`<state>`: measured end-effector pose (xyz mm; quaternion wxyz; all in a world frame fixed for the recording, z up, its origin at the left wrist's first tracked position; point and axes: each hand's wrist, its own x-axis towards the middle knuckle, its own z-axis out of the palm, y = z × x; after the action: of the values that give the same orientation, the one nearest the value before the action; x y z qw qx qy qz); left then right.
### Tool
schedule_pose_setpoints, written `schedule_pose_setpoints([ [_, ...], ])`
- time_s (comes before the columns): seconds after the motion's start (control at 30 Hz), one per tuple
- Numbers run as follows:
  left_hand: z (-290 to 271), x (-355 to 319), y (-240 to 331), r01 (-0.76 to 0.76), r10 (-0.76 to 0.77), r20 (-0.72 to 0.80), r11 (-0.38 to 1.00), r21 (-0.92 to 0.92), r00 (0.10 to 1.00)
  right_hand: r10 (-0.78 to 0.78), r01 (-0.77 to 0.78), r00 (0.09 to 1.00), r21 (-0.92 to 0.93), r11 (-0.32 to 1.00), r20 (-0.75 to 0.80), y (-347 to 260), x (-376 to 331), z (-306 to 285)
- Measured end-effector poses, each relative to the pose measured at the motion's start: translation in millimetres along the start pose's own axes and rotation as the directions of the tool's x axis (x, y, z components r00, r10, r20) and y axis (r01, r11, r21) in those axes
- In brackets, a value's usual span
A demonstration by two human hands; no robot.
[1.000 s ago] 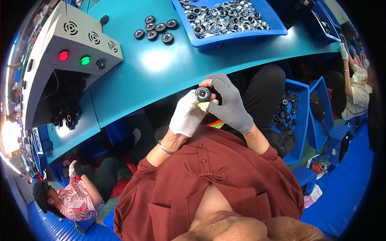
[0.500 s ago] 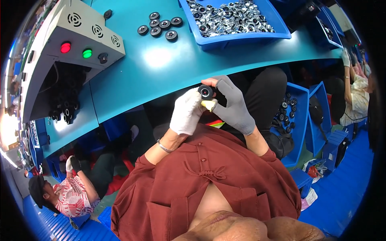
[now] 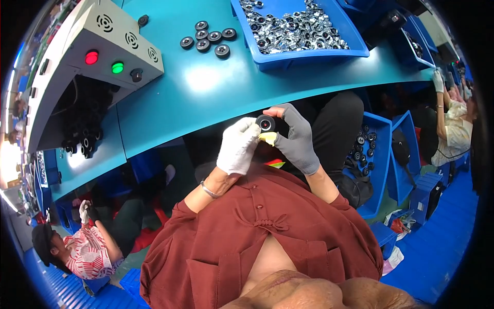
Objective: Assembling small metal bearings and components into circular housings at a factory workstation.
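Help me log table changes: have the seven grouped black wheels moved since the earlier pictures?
No. Against the cream machine housing, the seven black wheels keep their place and arrangement; both appear farther right because the whole view shifted.

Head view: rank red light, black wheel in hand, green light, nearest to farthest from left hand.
1. Black wheel: touching the left hand, on its right.
2. Green light: up-left, on the white box.
3. Red light: same box, farther left.
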<state>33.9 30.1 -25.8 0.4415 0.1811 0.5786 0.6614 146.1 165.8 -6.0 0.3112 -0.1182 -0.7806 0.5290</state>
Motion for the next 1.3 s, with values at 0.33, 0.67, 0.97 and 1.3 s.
schedule_pose_setpoints([
  [0.33,11.2,-15.5,15.2,0.13,-0.028,0.19,0.826,-0.549,0.981,-0.253,0.269,0.963,-0.248,0.931,0.093,-17.0,5.2,-3.6],
  [0.67,-1.0,-37.9,-10.8,0.045,0.099,0.233,0.839,-0.543,0.967,-0.334,0.357,0.933,-0.241,0.902,0.134,-34.2,-23.0,1.7],
  [0.97,-4.3,-33.1,-16.0,-0.562,0.489,0.317,0.801,0.207,0.813,-0.373,0.378,0.925,-0.298,0.877,0.076,-53.2,-38.8,4.0],
  [1.3,4.0,-24.1,16.8,-0.08,0.104,0.237,0.991,-0.107,0.966,-0.361,0.372,0.927,-0.335,0.866,0.1,-35.4,-12.3,3.0],
])
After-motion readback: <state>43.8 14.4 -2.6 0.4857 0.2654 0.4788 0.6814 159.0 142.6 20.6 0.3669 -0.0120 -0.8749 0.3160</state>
